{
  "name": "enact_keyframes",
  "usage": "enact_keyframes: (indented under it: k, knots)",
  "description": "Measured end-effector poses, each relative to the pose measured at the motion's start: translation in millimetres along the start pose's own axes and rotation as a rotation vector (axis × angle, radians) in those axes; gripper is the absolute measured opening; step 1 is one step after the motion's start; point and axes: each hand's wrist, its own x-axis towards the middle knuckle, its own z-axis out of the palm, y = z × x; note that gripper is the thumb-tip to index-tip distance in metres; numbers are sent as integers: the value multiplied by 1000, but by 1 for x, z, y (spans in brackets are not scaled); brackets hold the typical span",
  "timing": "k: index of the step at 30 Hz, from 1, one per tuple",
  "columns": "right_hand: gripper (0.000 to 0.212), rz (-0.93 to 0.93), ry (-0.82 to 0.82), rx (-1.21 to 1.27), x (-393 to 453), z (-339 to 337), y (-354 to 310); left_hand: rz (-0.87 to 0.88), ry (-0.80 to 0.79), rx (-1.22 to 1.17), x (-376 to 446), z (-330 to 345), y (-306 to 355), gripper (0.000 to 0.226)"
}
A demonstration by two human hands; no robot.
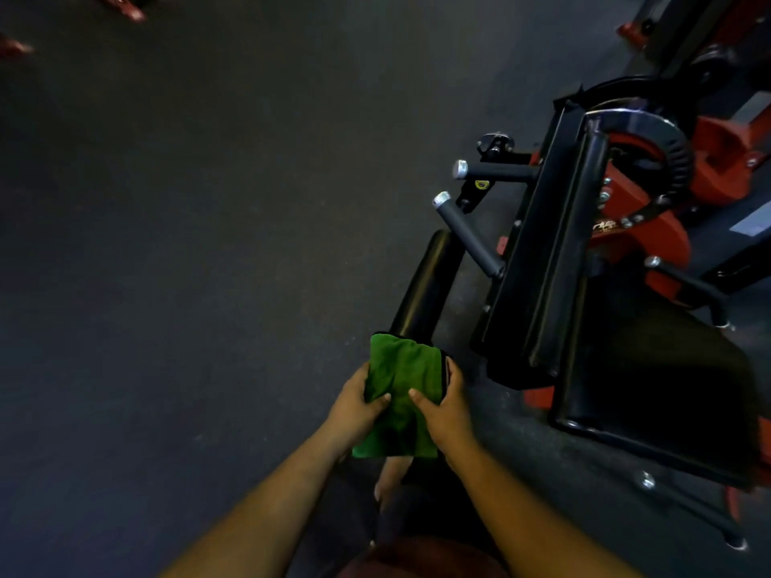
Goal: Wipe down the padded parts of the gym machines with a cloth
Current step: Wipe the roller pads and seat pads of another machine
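Note:
A green cloth [400, 390] is wrapped over the near end of a black padded roller [425, 285] of a red and black gym machine [651, 227]. My left hand [356, 406] grips the cloth from the left, thumb on top. My right hand [444, 406] grips it from the right, thumb on top as well. The roller's far part is bare and shiny. To the right lies the machine's long black seat pad [546, 260].
Two grey handles with silver caps [467, 231] stick out from the machine just above the roller. A black footplate frame [651, 410] lies at the lower right. Dark rubber floor [187, 244] spreads to the left. My bare foot [390, 477] shows below the cloth.

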Motion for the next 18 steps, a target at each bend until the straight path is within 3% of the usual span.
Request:
enact_keyframes:
  k: [5,8,15,18]
  knots:
    - [94,92,66,-59,77,37,14,-57,-69,109,99,-18,-34,63]
    - [98,159,114,-135,123,54,24,-100,-106,108,145,-26,-21,62]
    - [94,162,412,-327,220,64,36,-9,-228,188,278,-3,-28,68]
    - [96,170,501,-456,277,76,73,-32,-263,205,347,17,-57,70]
